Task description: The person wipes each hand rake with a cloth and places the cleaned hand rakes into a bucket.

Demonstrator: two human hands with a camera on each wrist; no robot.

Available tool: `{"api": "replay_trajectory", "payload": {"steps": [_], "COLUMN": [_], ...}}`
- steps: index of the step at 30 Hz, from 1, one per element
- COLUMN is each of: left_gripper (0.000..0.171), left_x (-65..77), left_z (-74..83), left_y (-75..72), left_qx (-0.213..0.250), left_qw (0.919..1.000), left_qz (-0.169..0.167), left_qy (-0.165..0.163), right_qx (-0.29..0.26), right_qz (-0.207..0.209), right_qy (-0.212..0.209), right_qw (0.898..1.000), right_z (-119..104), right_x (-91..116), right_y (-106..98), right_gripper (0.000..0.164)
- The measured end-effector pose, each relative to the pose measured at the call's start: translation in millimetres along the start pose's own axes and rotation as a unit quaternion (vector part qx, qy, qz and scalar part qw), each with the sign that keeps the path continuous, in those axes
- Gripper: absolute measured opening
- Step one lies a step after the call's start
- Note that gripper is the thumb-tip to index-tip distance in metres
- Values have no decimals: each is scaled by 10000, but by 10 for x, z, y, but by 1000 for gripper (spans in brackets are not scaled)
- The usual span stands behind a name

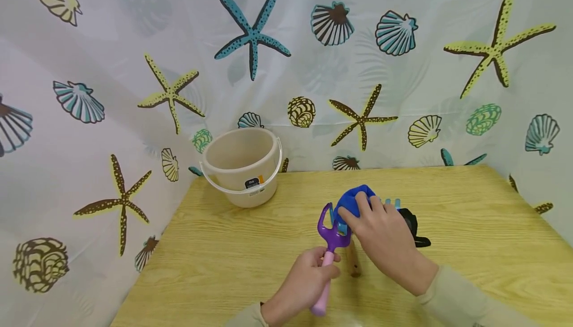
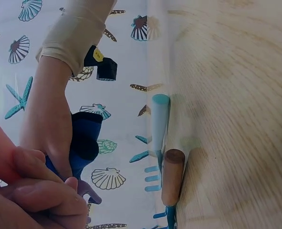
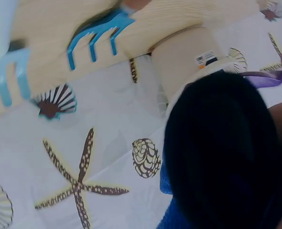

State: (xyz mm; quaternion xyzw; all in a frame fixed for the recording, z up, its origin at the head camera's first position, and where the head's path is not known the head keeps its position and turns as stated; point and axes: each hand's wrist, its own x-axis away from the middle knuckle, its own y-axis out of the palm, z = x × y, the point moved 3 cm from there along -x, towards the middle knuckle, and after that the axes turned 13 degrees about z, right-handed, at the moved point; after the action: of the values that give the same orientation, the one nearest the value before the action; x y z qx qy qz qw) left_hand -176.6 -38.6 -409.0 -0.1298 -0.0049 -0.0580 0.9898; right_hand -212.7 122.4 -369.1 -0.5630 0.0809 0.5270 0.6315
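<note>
My left hand (image 1: 309,272) grips the pink handle of a purple hand cultivator (image 1: 335,237), its curved prongs pointing up and away from me. A bunched blue cloth (image 1: 351,201) is held in my right hand (image 1: 382,227), beside the cultivator's prongs and partly covering them. In the left wrist view, the fingers of my left hand hide most of the cultivator. Beneath my hands on the table lie a blue hand rake with a wooden handle (image 2: 173,176) and a second rake with a light blue handle (image 2: 161,119). In the head view my right hand hides much of both.
A beige bucket (image 1: 239,182) with a white handle stands at the table's back left. Beyond my right wrist shows a black object (image 1: 409,220). A white curtain (image 1: 268,98) printed with shells and starfish hangs around the wood-grain table (image 1: 215,267).
</note>
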Motion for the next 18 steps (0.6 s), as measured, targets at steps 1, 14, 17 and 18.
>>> {"api": "replay_trajectory", "payload": {"steps": [1,14,17,18], "left_gripper": [23,23,20,18], "left_x": [-2,-4,11,18], "left_z": [-2,42,36,33], "left_y": [1,-47,-35,-27], "left_qx": [-9,-398,-557,-626], "left_qw": [10000,9990,9981,9975], "left_qz": [2,29,-3,-17], "left_qy": [16,201,276,316], "right_qx": [-79,-1140,-996,-923], "right_qz": [5,-281,-477,-529], "right_qy": [45,112,217,233], "right_qw": [10000,9930,9937,9941], "right_z": [0,-248,-231,-226], "right_x": [-14,-154,-168,-169], "right_y": [-4,-169,-124,-104], "right_gripper": [45,59,60,59]}}
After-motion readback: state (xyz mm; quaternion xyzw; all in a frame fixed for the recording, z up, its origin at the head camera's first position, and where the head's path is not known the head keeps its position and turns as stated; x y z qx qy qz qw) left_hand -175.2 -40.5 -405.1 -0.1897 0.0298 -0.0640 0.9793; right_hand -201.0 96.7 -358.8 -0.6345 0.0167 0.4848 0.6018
